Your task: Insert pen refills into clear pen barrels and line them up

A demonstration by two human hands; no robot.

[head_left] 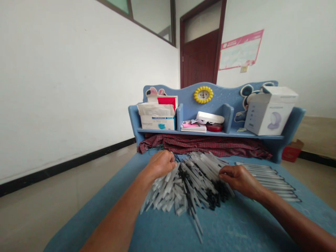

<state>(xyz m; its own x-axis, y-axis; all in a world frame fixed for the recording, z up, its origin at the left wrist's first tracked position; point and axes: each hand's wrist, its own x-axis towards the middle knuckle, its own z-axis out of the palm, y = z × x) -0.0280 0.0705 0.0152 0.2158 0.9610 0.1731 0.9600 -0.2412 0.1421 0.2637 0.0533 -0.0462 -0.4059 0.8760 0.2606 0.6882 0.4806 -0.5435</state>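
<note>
A heap of loose pen parts lies on the blue table: translucent pen barrels (206, 162), pale caps (168, 192), thin dark refills (186, 182) and small black pieces (216, 194). My left hand (161, 163) is at the heap's far left side, its fingers pinched together; whatever they hold is too small to make out. At the heap's right edge, my right hand (240, 179) has thumb and fingers closed on what looks like a translucent barrel. Just beyond it, several pens (275, 182) lie side by side in a row.
Behind the heap, a red checked cloth (199, 144) lies bunched under the table's blue shelf (157, 132). The shelf bears a mask box (157, 121), papers (193, 128), a red round tin (214, 128) and a white carton (270, 112). Bare blue tabletop (225, 227) shows in front.
</note>
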